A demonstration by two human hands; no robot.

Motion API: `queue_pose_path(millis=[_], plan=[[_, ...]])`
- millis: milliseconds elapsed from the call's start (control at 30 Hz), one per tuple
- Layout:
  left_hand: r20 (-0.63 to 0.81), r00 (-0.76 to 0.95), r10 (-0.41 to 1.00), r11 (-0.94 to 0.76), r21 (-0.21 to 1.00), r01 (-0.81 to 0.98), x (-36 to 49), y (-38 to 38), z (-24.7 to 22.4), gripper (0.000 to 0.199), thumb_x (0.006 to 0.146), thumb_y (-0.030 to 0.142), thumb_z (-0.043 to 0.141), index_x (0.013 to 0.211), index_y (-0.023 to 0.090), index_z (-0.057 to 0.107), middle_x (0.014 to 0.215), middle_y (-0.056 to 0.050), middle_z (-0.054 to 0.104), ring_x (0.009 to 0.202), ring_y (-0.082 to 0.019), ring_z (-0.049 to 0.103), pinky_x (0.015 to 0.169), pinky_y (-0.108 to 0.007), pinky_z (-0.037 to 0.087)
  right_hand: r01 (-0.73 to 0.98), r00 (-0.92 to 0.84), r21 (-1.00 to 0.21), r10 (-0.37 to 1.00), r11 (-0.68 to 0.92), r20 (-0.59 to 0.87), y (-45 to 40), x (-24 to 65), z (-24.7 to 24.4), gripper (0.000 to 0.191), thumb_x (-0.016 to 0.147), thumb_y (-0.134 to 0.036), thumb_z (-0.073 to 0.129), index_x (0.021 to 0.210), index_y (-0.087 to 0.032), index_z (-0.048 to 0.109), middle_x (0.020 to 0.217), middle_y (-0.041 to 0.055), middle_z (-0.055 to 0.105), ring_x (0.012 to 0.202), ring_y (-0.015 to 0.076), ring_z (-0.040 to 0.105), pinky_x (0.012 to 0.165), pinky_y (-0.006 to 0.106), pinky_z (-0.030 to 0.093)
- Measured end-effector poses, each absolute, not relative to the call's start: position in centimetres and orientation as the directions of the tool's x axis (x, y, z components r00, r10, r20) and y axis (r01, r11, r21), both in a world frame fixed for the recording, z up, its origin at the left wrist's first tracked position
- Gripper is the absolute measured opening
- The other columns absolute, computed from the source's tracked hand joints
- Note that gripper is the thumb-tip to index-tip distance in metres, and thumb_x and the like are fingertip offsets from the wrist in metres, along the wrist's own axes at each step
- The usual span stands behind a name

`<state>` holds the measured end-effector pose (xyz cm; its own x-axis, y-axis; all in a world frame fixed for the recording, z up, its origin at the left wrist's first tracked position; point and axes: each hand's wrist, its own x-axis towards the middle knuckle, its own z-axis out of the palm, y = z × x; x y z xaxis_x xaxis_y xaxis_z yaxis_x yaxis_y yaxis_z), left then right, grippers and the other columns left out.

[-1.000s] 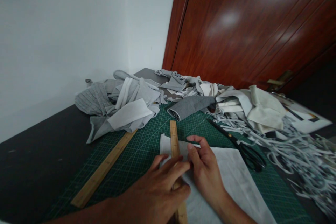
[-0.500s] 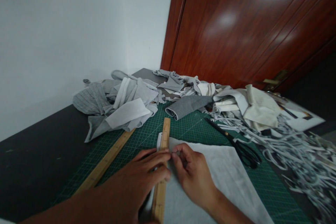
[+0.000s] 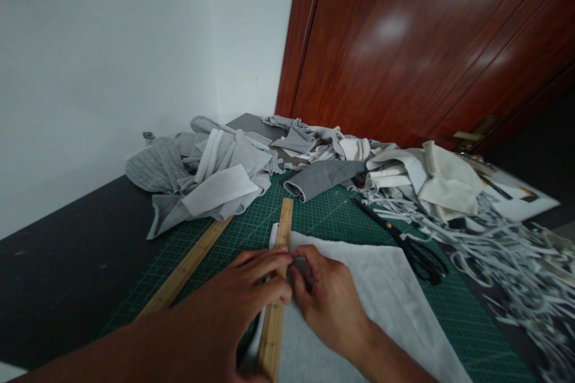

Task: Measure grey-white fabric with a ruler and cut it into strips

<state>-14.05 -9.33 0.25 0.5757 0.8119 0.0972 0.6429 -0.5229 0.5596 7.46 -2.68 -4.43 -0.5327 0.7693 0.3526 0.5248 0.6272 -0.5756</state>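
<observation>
A wooden ruler [image 3: 284, 224] lies lengthwise over the left side of a pale grey cloth [image 3: 381, 275]. My left hand [image 3: 251, 287] reaches across the ruler from the left, its fingers bent over the wood and holding it against the cloth. Right beside the ruler's right edge is my right hand [image 3: 330, 293], resting on the cloth with thumb and forefinger brought together in a pinch. Whatever sits between those fingertips is too small or hidden to make out. Under the cloth spreads a green cutting mat [image 3: 332, 215].
A second wooden ruler [image 3: 193, 263] lies to the left. Black scissors [image 3: 404, 242] rest right of the cloth. Fabric scraps [image 3: 224, 173] are heaped at back left, a rolled dark grey cloth [image 3: 323, 178] lies behind, and cut strips [image 3: 503, 263] pile up at right.
The whole view has shifted very slightly. Both hands keep nearly the same place at the ruler, the right fingertips having moved only a little along its edge.
</observation>
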Motion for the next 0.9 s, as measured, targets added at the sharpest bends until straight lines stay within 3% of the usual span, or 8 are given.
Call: queue_pose_path(millis=[133, 333, 567, 767, 900], plan=[[0.118, 0.574, 0.81, -0.528, 0.574, 0.626, -14.2, -9.2, 0.0, 0.074, 0.064, 0.027, 0.087, 0.133, 0.029, 0.062, 0.16, -0.01, 0.058, 0.157, -0.036, 0.045, 0.132, -0.051, 0.031, 0.543, -0.541, -0.555, 0.768, 0.631, 0.343, -2.7, 7.4, -4.4, 0.021, 0.098, -0.015, 0.048, 0.112, -0.02, 0.064, 0.084, 0.0074, 0.082, 0.071, 0.0266, 0.081, 0.065, 0.034, 0.054], [0.153, 0.607, 0.78, -0.572, 0.569, 0.591, -15.0, -8.8, -2.2, 0.088, 0.063, 0.033, 0.088, 0.145, 0.029, 0.057, 0.173, -0.01, 0.044, 0.161, -0.039, 0.039, 0.135, -0.054, 0.024, 0.559, -0.55, -0.533, 0.765, 0.635, 0.334, -2.8, 7.3, -4.4, 0.021, 0.099, -0.016, 0.048, 0.112, -0.019, 0.064, 0.086, 0.0088, 0.082, 0.074, 0.0286, 0.082, 0.067, 0.035, 0.056], [0.176, 0.602, 0.779, -0.583, 0.557, 0.591, -15.7, -8.8, -3.7, 0.112, 0.069, 0.047, 0.087, 0.166, 0.027, 0.035, 0.177, -0.014, 0.036, 0.162, -0.04, 0.036, 0.135, -0.058, 0.023, 0.577, -0.545, -0.53, 0.776, 0.621, 0.317, -3.0, 7.2, -4.2, 0.022, 0.102, -0.017, 0.047, 0.115, -0.019, 0.065, 0.088, 0.0088, 0.083, 0.074, 0.028, 0.082, 0.066, 0.034, 0.056], [0.138, 0.567, 0.812, -0.523, 0.603, 0.602, -15.2, -8.7, -1.6, 0.084, 0.072, 0.052, 0.087, 0.147, 0.03, 0.059, 0.172, -0.009, 0.045, 0.158, -0.039, 0.043, 0.132, -0.05, 0.032, 0.615, -0.549, -0.484, 0.778, 0.623, 0.304, -3.1, 7.2, -4.2, 0.029, 0.099, -0.017, 0.046, 0.122, -0.017, 0.063, 0.088, 0.0102, 0.083, 0.073, 0.0315, 0.083, 0.063, 0.037, 0.056], [0.136, 0.548, 0.825, -0.502, 0.621, 0.601, -14.7, -8.6, -1.3, 0.084, 0.065, 0.049, 0.091, 0.141, 0.029, 0.062, 0.172, -0.011, 0.044, 0.158, -0.04, 0.042, 0.13, -0.051, 0.035, 0.628, -0.551, -0.468, 0.78, 0.622, 0.298, -3.2, 7.2, -4.3, 0.031, 0.099, -0.017, 0.046, 0.124, -0.017, 0.063, 0.087, 0.0105, 0.083, 0.073, 0.032, 0.083, 0.063, 0.037, 0.057]])
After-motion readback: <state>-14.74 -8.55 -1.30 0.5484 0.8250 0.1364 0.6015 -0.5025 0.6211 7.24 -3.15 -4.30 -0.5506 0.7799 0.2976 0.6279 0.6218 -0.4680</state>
